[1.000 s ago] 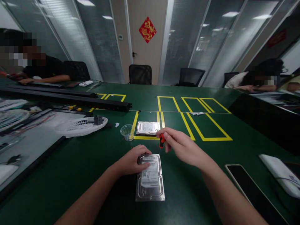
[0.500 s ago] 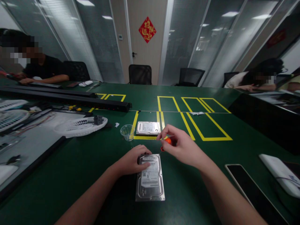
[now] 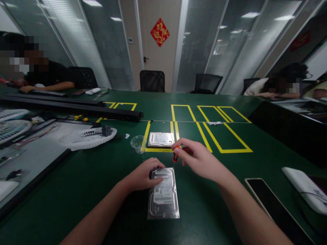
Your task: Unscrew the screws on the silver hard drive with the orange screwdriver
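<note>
A silver hard drive [image 3: 165,200] with a printed label lies in front of me on the green table. My left hand [image 3: 145,175] grips its far left part, the thumb resting on the label and the fingers around the far edge. In my right hand [image 3: 198,158] is a small red-and-black screwdriver [image 3: 175,158], pinched by its handle and held nearly upright. Its thin tip points down at the drive's far right corner; whether it touches a screw there is too small to tell. A second hard drive [image 3: 160,139] lies flat beyond, inside a yellow taped outline.
Left of the second drive stands a clear plastic cup [image 3: 138,144]. Long black bars [image 3: 114,112] and white racket-shaped frames [image 3: 88,139] lie farther left. A phone [image 3: 273,204] and a white device [image 3: 305,190] rest at right. People sit at both far sides.
My right hand has turned the screwdriver from a slanted hold to nearly upright over the drive's far right corner. My left hand and the drive stay put.
</note>
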Demonstrator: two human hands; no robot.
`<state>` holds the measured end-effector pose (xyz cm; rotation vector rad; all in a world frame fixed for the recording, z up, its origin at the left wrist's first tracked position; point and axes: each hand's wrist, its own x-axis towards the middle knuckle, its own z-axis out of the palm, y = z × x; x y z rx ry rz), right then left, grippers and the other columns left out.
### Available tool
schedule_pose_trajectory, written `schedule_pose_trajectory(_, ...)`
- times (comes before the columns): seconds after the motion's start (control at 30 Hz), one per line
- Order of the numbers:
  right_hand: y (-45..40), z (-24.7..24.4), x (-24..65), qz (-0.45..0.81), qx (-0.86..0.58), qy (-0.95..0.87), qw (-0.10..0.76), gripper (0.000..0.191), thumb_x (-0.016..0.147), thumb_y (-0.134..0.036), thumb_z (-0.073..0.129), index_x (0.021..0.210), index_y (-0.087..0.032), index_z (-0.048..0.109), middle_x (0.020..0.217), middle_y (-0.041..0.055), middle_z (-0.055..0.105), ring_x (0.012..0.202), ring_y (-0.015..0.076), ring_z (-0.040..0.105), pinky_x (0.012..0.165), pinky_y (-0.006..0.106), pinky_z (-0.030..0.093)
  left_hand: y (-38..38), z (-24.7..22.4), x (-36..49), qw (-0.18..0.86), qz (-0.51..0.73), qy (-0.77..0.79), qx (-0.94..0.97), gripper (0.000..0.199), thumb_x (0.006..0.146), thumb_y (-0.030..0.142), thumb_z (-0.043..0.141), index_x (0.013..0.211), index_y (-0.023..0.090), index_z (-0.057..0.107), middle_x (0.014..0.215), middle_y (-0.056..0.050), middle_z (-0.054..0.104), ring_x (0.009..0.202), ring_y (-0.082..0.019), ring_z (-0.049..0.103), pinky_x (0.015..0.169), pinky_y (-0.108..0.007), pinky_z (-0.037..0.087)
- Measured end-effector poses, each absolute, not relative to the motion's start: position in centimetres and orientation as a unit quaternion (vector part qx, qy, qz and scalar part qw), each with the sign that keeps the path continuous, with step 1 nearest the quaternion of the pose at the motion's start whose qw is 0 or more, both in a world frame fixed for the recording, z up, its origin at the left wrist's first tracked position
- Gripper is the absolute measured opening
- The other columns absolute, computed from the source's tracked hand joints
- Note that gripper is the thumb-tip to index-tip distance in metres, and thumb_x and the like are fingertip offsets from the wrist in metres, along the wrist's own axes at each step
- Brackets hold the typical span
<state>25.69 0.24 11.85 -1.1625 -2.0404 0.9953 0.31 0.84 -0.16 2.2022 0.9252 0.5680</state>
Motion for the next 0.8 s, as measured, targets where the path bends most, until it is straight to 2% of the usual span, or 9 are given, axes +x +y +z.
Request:
schedule_pose_trajectory(0.07,0.3,11.6,25.6,0.357,-0.439,-0.766,0.304,0.015,0.098,-0.036,0.062,0.095,-0.021,0.062,0.083,0.0018,0.068,0.066,0.0144,0.059,0.059,0.027,0.043,0.8,0.0,0.3,0.339,0.217,0.358,0.843,0.035,0.087,0.029,0.071,0.121,0.024,0.065,0.117,-0.007,0.065,0.108,-0.025,0.061,0.094,-0.038,0.051)
schedule_pose_trajectory(0.17,0.4,11.4,25.4,0.353,-0.432,-0.763,0.328,0.017,0.094,-0.03,0.066,0.084,-0.021,0.055,0.094,0.004,0.071,0.069,0.0136,0.059,0.059,0.027,0.042,0.7,0.2,0.3,0.342,0.213,0.36,0.842,0.035,0.087,0.03,0.072,0.121,0.024,0.066,0.117,-0.007,0.065,0.108,-0.025,0.061,0.094,-0.038,0.051)
schedule_pose_trajectory(0.27,0.2,11.7,25.4,0.359,-0.42,-0.766,0.328,0.008,0.094,-0.023,0.064,0.09,-0.021,0.057,0.102,0.0044,0.071,0.074,0.014,0.06,0.064,0.027,0.045,0.8,0.3,0.4,0.341,0.213,0.359,0.842,0.035,0.087,0.029,0.071,0.121,0.024,0.066,0.118,-0.007,0.065,0.108,-0.025,0.061,0.095,-0.038,0.051)
schedule_pose_trajectory(0.37,0.0,12.1,25.5,0.358,-0.407,-0.779,0.316,0.004,0.096,-0.025,0.062,0.097,-0.022,0.063,0.097,0.0033,0.072,0.081,0.0166,0.063,0.071,0.029,0.047,0.8,0.1,0.4,0.34,0.216,0.356,0.843,0.035,0.088,0.029,0.071,0.121,0.024,0.065,0.117,-0.007,0.064,0.108,-0.024,0.06,0.095,-0.038,0.05)
schedule_pose_trajectory(0.53,0.1,12.4,25.7,0.386,-0.415,-0.78,0.265,0.025,0.105,-0.038,0.049,0.099,-0.021,0.067,0.088,0.0024,0.068,0.071,0.0153,0.062,0.064,0.029,0.047,0.8,0.0,0.4,0.339,0.223,0.353,0.843,0.034,0.087,0.028,0.072,0.12,0.024,0.065,0.117,-0.006,0.064,0.109,-0.024,0.06,0.096,-0.037,0.05)
schedule_pose_trajectory(0.63,0.0,12.6,25.8,0.413,-0.413,-0.771,0.255,0.03,0.109,-0.038,0.04,0.106,-0.021,0.065,0.083,0.0013,0.065,0.069,0.0144,0.063,0.066,0.029,0.049,0.8,0.0,0.3,0.339,0.221,0.35,0.845,0.034,0.088,0.027,0.072,0.12,0.024,0.065,0.116,-0.006,0.064,0.108,-0.024,0.06,0.095,-0.037,0.05)
schedule_pose_trajectory(0.7,0.0,12.6,25.8,0.41,-0.419,-0.769,0.255,0.029,0.109,-0.037,0.041,0.107,-0.021,0.064,0.079,0.0004,0.063,0.069,0.0146,0.064,0.066,0.029,0.049,0.8,0.1,0.3,0.339,0.219,0.351,0.845,0.034,0.087,0.027,0.072,0.12,0.024,0.065,0.116,-0.006,0.064,0.108,-0.024,0.06,0.095,-0.037,0.05)
schedule_pose_trajectory(0.8,0.2,12.4,25.8,0.381,-0.433,-0.771,0.269,0.024,0.105,-0.038,0.051,0.098,-0.02,0.065,0.081,0.0013,0.066,0.068,0.0146,0.062,0.063,0.029,0.046,0.8,0.0,0.4,0.338,0.218,0.355,0.844,0.034,0.087,0.026,0.072,0.12,0.023,0.065,0.116,-0.006,0.064,0.108,-0.023,0.06,0.095,-0.037,0.05)
